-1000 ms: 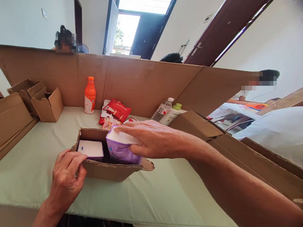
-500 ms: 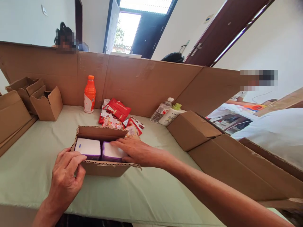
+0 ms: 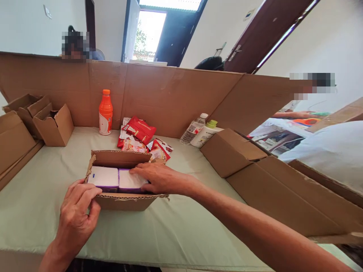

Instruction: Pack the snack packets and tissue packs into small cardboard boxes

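Note:
A small open cardboard box (image 3: pixel 124 204) stands on the pale green cloth in front of me. Inside it, side by side, sit two packs with white tops and purple edges: the left pack (image 3: pixel 103 175) has a small blue mark, the right pack (image 3: pixel 131 178) is plain on top. My left hand (image 3: pixel 78 211) is closed on the box's near left corner, fingers over the rim. My right hand (image 3: pixel 159 178) reaches in from the right, fingers on top of the right pack and thumb at its near right edge. The hand covers that pack's right end.
Behind the box lie several red and white snack packets (image 3: pixel 138 130). An orange bottle (image 3: pixel 106 113) stands near the cardboard wall (image 3: pixel 170 98); a clear bottle (image 3: pixel 194 130) and a white bottle (image 3: pixel 204 136) lean at right. Cardboard boxes (image 3: pixel 55 124) flank both sides. Other people sit beyond.
My right hand has moved slightly left with the right pack, and the gap between the two packs has closed. My left hand stays on the box corner. The camera view has shifted a little.

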`<action>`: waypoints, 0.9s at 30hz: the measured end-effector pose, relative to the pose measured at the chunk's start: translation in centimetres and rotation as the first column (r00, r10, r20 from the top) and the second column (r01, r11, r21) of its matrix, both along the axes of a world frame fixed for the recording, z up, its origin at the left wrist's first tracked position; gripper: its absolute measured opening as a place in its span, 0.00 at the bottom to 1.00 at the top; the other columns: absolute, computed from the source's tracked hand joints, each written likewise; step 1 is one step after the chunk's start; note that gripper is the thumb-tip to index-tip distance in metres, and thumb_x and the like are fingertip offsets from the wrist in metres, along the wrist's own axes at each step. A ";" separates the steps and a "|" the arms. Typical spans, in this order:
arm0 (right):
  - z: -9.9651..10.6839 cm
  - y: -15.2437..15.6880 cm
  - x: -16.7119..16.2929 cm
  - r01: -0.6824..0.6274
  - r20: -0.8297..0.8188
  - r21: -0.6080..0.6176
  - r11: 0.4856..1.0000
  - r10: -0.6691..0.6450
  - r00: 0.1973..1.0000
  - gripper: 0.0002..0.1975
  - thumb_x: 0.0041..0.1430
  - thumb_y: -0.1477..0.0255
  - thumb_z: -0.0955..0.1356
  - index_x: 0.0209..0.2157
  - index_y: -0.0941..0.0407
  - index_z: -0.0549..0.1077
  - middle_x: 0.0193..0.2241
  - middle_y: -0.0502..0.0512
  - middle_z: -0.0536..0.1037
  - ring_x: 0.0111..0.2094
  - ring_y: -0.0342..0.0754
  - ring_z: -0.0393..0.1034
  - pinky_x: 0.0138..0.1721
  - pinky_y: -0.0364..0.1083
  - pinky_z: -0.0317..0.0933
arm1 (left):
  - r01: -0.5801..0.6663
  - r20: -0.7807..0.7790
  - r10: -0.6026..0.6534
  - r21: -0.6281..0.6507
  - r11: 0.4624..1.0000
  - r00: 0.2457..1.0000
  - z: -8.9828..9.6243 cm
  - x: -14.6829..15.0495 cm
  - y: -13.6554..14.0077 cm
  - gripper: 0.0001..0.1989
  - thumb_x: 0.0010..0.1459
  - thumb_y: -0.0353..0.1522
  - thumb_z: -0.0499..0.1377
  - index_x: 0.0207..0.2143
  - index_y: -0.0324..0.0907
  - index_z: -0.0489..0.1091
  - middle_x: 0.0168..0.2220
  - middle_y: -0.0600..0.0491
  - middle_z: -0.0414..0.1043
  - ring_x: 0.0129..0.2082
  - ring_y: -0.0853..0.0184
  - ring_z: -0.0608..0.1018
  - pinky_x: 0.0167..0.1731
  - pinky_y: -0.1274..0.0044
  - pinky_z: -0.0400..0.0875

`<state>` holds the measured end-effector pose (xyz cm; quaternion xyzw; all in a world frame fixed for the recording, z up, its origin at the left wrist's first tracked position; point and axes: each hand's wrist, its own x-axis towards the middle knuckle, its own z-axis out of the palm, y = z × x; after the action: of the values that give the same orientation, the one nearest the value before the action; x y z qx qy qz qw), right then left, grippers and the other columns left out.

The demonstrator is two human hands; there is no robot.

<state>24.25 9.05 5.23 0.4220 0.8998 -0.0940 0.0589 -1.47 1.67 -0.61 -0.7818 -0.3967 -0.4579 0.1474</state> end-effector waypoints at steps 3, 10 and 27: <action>0.5 0.0 0.1 0.081 0.016 -0.024 0.996 -0.080 0.997 0.22 0.62 0.74 0.67 0.58 0.57 0.72 0.53 0.63 0.79 0.53 0.58 0.74 0.47 0.50 0.63 | -0.001 -0.004 0.001 0.008 1.000 1.000 0.0 0.1 0.3 0.15 0.59 0.17 0.55 0.42 0.43 0.70 0.36 0.53 0.75 0.38 0.65 0.78 0.51 0.67 0.74; -0.9 1.1 0.1 0.101 0.010 0.003 0.995 -0.101 0.995 0.16 0.66 0.76 0.61 0.49 0.56 0.78 0.48 0.59 0.83 0.49 0.56 0.77 0.42 0.48 0.65 | -0.004 -0.001 0.004 -0.007 1.000 1.000 0.0 0.3 0.6 0.15 0.60 0.17 0.55 0.43 0.42 0.71 0.36 0.53 0.76 0.40 0.64 0.78 0.51 0.67 0.74; -1.4 -2.4 6.6 0.435 -0.685 0.347 0.831 -0.093 0.723 0.10 0.66 0.69 0.65 0.39 0.52 0.80 0.44 0.56 0.83 0.46 0.53 0.79 0.51 0.55 0.73 | 0.005 0.022 -0.003 -0.061 0.998 1.000 -0.5 0.2 0.3 0.16 0.60 0.18 0.57 0.47 0.41 0.70 0.50 0.44 0.72 0.54 0.55 0.74 0.54 0.60 0.70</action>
<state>30.90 6.70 3.86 0.4928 0.7854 -0.0114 -0.3744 -1.24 1.99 -1.07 -0.7816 -0.4105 -0.4545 0.1182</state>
